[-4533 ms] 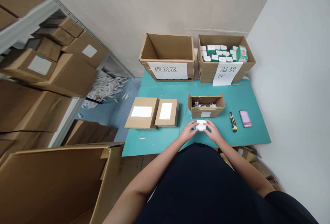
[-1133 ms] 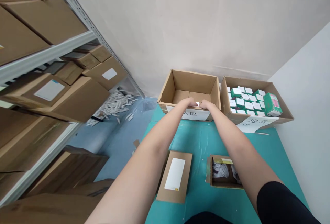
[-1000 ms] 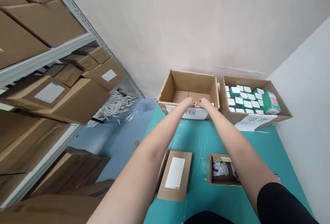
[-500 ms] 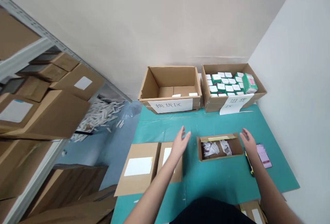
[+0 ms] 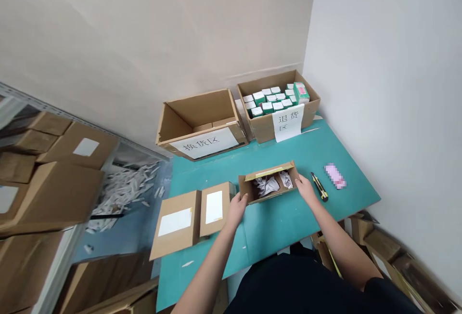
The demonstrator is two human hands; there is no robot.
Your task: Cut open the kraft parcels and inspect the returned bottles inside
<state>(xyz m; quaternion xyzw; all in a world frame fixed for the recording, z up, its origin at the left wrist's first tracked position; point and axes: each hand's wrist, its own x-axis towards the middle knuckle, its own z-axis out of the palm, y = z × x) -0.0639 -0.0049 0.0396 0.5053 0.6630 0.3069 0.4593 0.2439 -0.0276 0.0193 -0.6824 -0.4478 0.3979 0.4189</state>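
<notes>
Pale walls [image 5: 234,30] meet in a corner behind a green counter [image 5: 281,222], with twelve o'clock taken as straight away from the person. On its near half is a small open carton [image 5: 283,191], mouth upward and tipped a little toward the body; whether its base touches the counter I cannot tell. Its long axis runs from about half past eight to half past two. Crumpled paper [image 5: 267,187] lies inside.

What counts most is that the carton sits directly between the two hands, one at each short end, so neither is nearer. At its eight o'clock corner the left hand [image 5: 237,208] has its fingers clamped on the end wall, thumb on the near side. At three o'clock the right hand [image 5: 305,189] pinches the opposite end; its outer fingers are partly hidden. Judging by this opposed hold, the carton should stay level only if both ends move together. The left forearm rises toward one o'clock, the right toward half past ten, both reaching low.

Just past the left hand, toward nine o'clock, lie two closed cartons [image 5: 215,208]. A yellow-and-black cutter [image 5: 319,188] lies at three o'clock. Farther off, a signed bin [image 5: 205,106] stands at ten, and another [image 5: 263,130], holding green-and-white packs [image 5: 277,106], at twelve.
</notes>
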